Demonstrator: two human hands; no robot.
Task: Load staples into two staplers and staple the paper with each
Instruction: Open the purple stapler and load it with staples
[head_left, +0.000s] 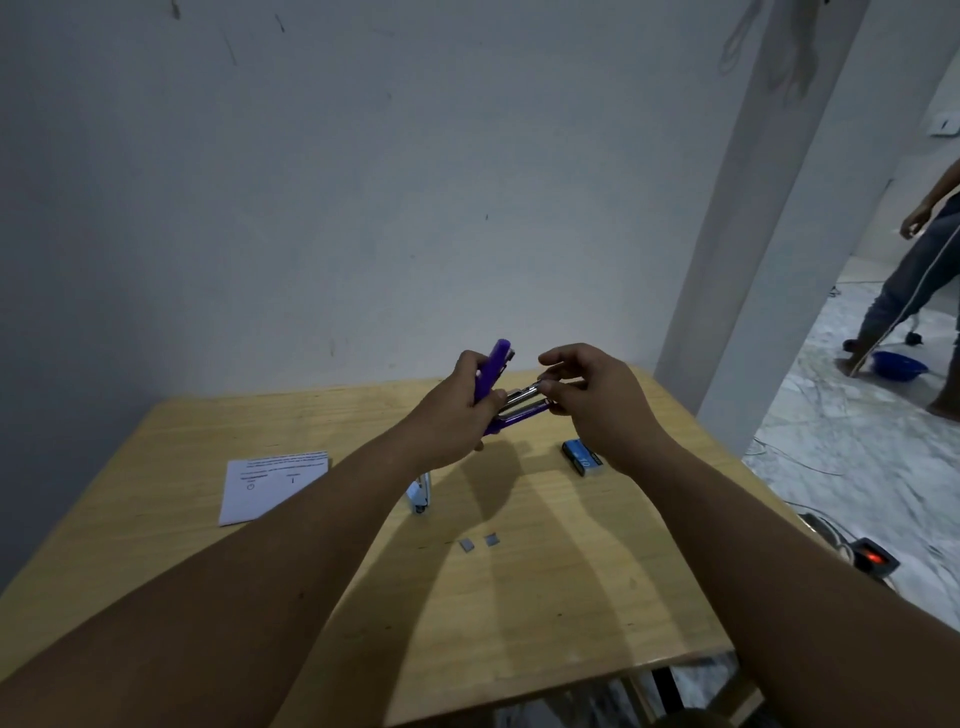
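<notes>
Both forearms are bare from the bottom edge of the view up to the wrists — no sleeve, cuff or fabric shows on either. The left hand (457, 410) and the right hand (597, 395) are bare too, with no glove. No ring, watch, strap or band is visible on the fingers or wrists, though the dim light and blur leave fine detail hard to make out. The fingernails look short and unpainted as far as can be told. The forearms are slender and taper evenly toward the wrists — each casts a soft shadow beneath.
</notes>
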